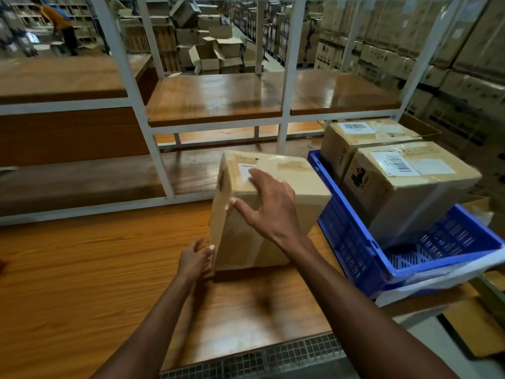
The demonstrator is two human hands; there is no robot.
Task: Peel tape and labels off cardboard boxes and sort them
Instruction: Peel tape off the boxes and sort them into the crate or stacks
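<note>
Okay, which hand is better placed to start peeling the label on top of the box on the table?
Right, probably. The right hand lies spread on the box, fingertips beside the white label. The left hand is at the lower left edge, better for steadying.

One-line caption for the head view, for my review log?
Both hands, right hand and left hand, steady a cardboard box beside a blue crate.

Taped cardboard box (276, 198) tilted on table; two labelled boxes (404, 181) in crate.
</note>
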